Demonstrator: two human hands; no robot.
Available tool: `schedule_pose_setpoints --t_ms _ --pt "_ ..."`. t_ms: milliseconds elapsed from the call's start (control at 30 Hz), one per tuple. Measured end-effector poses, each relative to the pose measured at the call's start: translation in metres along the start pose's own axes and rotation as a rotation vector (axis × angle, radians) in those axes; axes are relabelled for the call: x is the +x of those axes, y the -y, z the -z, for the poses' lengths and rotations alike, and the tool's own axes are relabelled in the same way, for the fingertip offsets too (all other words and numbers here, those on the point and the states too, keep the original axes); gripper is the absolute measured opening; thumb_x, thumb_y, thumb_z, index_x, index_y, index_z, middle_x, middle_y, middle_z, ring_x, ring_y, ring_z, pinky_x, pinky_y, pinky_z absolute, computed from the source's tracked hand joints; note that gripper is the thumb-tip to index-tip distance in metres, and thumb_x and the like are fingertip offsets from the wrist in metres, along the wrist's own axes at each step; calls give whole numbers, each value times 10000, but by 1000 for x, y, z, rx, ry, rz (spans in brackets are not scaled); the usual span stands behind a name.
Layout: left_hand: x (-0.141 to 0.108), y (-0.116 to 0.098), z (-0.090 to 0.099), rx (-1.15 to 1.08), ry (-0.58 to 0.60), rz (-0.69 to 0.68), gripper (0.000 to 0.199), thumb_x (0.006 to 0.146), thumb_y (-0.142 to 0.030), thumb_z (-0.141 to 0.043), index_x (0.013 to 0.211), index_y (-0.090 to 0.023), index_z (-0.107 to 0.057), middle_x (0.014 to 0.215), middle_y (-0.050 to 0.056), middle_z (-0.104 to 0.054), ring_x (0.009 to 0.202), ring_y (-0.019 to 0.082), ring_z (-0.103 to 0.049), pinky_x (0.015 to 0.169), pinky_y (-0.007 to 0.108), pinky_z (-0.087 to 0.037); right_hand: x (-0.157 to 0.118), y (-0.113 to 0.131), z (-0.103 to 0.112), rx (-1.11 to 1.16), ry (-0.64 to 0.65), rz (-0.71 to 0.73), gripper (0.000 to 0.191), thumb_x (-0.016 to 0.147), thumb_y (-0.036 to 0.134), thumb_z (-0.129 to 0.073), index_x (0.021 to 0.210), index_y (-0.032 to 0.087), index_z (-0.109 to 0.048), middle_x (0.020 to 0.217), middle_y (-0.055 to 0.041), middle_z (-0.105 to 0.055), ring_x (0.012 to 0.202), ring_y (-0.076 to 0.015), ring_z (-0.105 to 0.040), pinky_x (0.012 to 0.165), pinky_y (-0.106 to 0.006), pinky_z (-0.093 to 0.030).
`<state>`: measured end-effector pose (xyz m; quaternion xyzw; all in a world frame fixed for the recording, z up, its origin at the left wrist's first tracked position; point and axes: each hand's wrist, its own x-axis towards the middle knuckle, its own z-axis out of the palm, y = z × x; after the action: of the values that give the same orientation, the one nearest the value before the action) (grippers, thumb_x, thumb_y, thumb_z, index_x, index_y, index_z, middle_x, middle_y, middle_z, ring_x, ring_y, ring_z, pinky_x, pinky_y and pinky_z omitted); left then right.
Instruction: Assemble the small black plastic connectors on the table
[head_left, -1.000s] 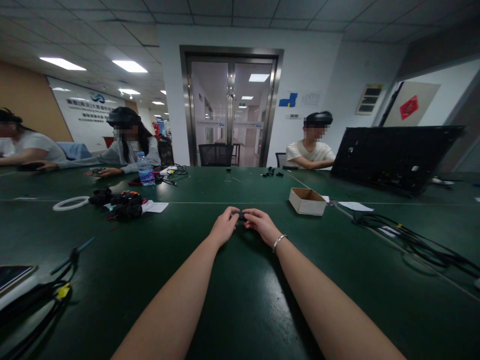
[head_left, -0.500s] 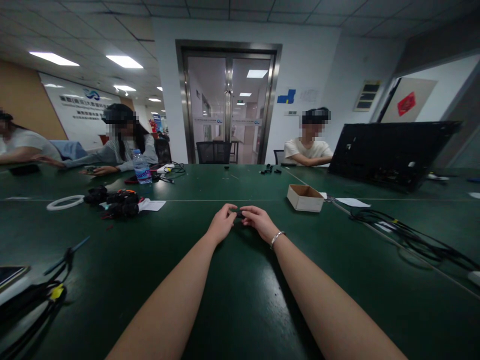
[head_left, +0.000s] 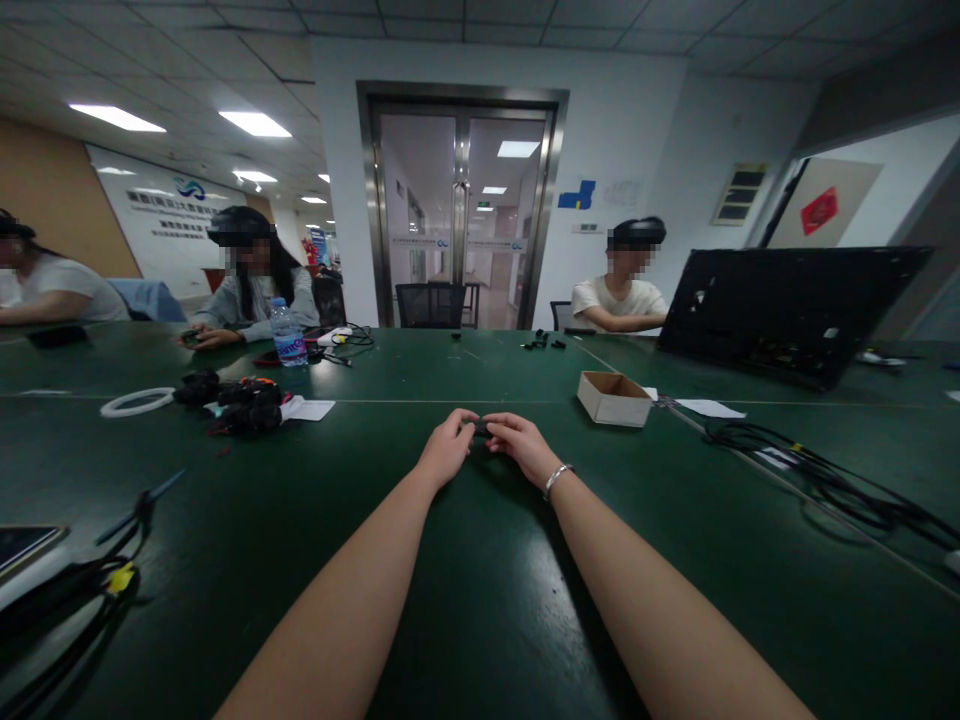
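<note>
A small dark piece (head_left: 481, 430) sits between my hands, just above or on the green table (head_left: 480, 560); its kind is too small to make out. My left hand (head_left: 448, 447) pinches its left side with thumb and fingers. From the right, the fingers of my right hand (head_left: 520, 444) close on its other side, and a silver bracelet (head_left: 556, 481) circles that wrist. My fingers hide part of the piece. Nearest to the hands stands an open cardboard box (head_left: 613, 405), off to the right.
Several small black parts (head_left: 544, 341) lie farther back. Left are a bundle of black items (head_left: 251, 405), a white ring (head_left: 137, 403), a water bottle (head_left: 288, 335) and cables (head_left: 112, 580). A large black screen panel (head_left: 780, 315) and more cables stand right. Other people sit around the table.
The view has shifted slightly, so the scene sits a little farther right. My hands keep nearly the same pose on the dark piece. A person at the left has drawn one outstretched hand in.
</note>
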<state>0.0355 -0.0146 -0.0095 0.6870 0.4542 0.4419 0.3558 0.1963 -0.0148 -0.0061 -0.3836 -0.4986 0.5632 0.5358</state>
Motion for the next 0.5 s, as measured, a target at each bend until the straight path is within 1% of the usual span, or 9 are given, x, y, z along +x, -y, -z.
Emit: schedule_pose_setpoints --t_ms 67,100,200,233,300,400,433,500 --pt "0 0 0 -2 9 -3 286 871 -365 -393 1037 -206 -564 683 -10 -543 576 109 -515 560 220 -412 1 0 0 -1 -1 1 144 742 122 -690 885 128 -677 694 -29 -630 584 -98 -591 528 -166 -515" --pt "0 0 0 -1 7 -3 289 866 -372 -405 1040 -205 -565 715 -4 -557 581 108 -517 565 222 -416 1 -1 1 -2 -2 0 140 744 121 -687 884 128 -678 691 -28 -628 584 -99 -592 528 -168 -516" --pt "1 1 0 8 -22 3 281 832 -316 -460 1072 -208 -557 870 20 -585 589 96 -521 571 225 -423 1 0 0 -3 -2 -2 132 754 112 -672 885 126 -679 683 -28 -626 581 -99 -593 530 -171 -519" --pt "1 2 -1 10 -28 2 281 825 -298 -464 1076 -210 -555 886 22 -584 587 94 -521 572 226 -424 0 0 0 -1 -4 -3 131 755 109 -670 884 125 -678 685 -29 -627 578 -98 -592 529 -170 -518" --pt "2 3 -1 10 -23 -5 273 834 -303 -448 1066 -212 -557 827 11 -579 581 98 -517 571 226 -421 0 1 -1 0 -9 -7 133 752 106 -669 883 123 -677 682 -29 -628 571 -95 -589 527 -166 -514" --pt "2 4 -2 0 -8 -13 280 861 -360 -410 1044 -210 -561 722 -3 -557 583 110 -515 565 224 -418 -1 1 -2 -3 -15 -16 139 749 101 -665 887 119 -673 666 -27 -628 564 -97 -586 522 -164 -509" --pt "2 4 -1 -2 -9 -14 283 862 -365 -412 1046 -209 -560 735 0 -561 588 109 -517 565 223 -420 -1 1 -2 -5 -16 -19 140 751 100 -661 890 117 -671 662 -27 -628 561 -97 -586 521 -164 -509" --pt "2 3 -1 1 -16 -13 276 848 -339 -439 1061 -210 -557 826 16 -581 600 102 -524 570 222 -426 -1 1 -2 -4 -17 -22 143 752 101 -659 895 114 -667 663 -29 -630 559 -97 -586 523 -166 -508"
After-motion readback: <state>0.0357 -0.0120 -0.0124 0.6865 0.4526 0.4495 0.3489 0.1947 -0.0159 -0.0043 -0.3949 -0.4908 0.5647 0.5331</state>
